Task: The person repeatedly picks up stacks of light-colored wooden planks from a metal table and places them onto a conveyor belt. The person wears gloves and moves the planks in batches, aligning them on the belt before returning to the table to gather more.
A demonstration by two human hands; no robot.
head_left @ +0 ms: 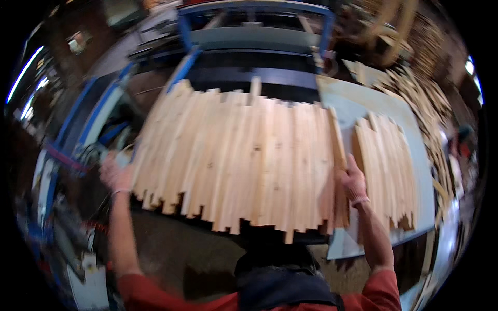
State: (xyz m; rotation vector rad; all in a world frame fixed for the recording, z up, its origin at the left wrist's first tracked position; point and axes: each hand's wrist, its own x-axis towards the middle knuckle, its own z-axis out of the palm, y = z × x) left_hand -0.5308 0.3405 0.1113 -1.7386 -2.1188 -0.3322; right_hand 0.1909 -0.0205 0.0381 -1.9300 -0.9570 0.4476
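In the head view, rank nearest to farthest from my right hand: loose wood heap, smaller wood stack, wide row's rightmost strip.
1. Rightmost strip: against your right hand.
2. Smaller wood stack: right of the hand.
3. Loose wood heap: farther off, upper right.

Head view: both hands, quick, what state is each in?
Left hand: open, left of the wooden row; contact too blurred to tell.
Right hand: closed, holding the right-end strip.
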